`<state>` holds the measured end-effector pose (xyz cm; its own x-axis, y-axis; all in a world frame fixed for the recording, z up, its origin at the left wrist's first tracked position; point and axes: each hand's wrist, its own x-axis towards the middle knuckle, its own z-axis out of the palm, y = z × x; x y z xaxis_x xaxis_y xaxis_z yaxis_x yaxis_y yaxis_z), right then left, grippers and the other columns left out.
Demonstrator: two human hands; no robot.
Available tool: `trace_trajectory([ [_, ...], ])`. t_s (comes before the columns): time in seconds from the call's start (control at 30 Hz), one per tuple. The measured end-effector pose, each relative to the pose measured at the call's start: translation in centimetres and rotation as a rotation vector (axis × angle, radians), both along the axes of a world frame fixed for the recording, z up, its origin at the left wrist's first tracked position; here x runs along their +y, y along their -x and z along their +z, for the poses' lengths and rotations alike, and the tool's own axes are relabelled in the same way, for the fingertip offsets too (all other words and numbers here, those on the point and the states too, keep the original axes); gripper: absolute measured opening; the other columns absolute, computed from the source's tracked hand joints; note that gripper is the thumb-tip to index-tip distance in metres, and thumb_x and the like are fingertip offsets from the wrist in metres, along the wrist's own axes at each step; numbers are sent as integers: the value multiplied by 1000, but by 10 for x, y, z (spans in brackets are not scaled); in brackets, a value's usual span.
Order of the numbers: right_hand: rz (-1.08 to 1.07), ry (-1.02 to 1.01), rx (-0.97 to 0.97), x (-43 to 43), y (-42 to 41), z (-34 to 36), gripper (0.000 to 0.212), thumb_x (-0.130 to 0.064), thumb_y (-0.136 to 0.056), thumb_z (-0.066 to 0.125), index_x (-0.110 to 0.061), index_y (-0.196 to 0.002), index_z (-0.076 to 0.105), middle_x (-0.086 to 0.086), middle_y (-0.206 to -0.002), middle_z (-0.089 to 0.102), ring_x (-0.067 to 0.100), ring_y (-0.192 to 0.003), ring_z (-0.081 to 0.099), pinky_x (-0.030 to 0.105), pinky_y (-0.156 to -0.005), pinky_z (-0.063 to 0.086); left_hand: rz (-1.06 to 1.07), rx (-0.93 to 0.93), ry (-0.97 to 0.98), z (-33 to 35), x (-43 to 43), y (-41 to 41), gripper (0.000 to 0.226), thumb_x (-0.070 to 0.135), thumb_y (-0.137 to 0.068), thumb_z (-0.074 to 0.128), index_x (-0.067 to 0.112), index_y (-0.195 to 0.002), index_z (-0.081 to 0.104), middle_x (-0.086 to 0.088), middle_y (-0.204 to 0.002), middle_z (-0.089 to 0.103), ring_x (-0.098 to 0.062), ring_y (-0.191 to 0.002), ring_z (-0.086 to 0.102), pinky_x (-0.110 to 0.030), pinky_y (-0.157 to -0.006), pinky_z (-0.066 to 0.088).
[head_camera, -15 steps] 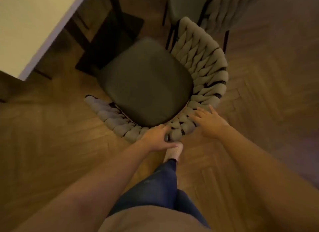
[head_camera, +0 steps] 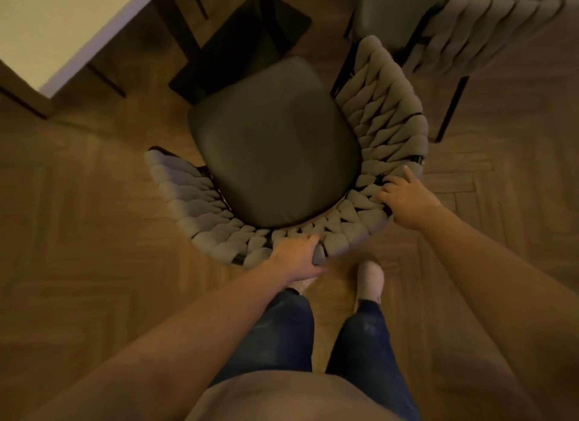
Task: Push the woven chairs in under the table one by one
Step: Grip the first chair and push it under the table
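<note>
A woven chair (head_camera: 275, 145) with a dark seat cushion and a curved beige braided backrest stands on the floor just in front of me, its seat facing the table (head_camera: 62, 29) at the upper left. My left hand (head_camera: 297, 257) grips the top rim of the backrest at its near middle, thumb under and fingers over. My right hand (head_camera: 404, 198) rests on the backrest's right curve, fingers spread over the weave. A second woven chair (head_camera: 488, 29) stands at the upper right, close behind the first chair's right side.
The white tabletop's corner juts in at the upper left, with dark table legs and base (head_camera: 244, 35) beneath it, just beyond the seat's front. Herringbone wood floor (head_camera: 78, 232) surrounds the chair. My feet in light slippers (head_camera: 369, 279) stand right behind the backrest.
My right foot has stepped forward into view. My right hand has slid further round the backrest's right curve. The chair sits slightly turned, closer under me.
</note>
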<state>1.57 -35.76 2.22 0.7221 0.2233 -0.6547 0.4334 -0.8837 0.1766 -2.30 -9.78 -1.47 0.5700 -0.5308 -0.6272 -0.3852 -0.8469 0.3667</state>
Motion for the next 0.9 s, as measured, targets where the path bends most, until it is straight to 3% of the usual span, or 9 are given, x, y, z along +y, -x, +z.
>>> trace_trajectory([
  [0.2, 199, -50, 59, -13, -16, -9, 39, -21, -94, 51, -32, -131, 51, -4, -130, 57, 19, -126, 50, 50, -119, 8, 203, -138, -126, 1, -15, 17, 48, 41, -84, 60, 19, -126, 51, -5, -114, 64, -27, -102, 61, -37, -81, 52],
  [0.4, 296, -81, -5, -21, -15, -18, 33, -21, -96, 49, -32, -126, 57, -1, -121, 60, 24, -113, 55, 47, -114, 24, 227, -175, -201, 9, -25, 20, 41, 31, -89, 54, 22, -129, 50, -3, -111, 65, -25, -100, 62, -33, -70, 43],
  [0.63, 319, -130, -13, -26, -37, -27, 32, -21, -95, 52, -31, -125, 58, 0, -127, 58, 23, -117, 54, 49, -113, 24, 245, -186, -225, 16, -33, 6, 40, 29, -91, 53, 23, -131, 51, -3, -114, 64, -24, -103, 61, -34, -76, 46],
  [0.9, 336, -81, -55, -26, -114, -28, 33, -22, -96, 50, -34, -126, 55, -1, -127, 58, 22, -116, 55, 43, -110, 30, 334, -215, -142, 11, -38, -55, 30, 30, -89, 56, 23, -119, 56, -2, -109, 66, -23, -100, 62, -32, -73, 43],
])
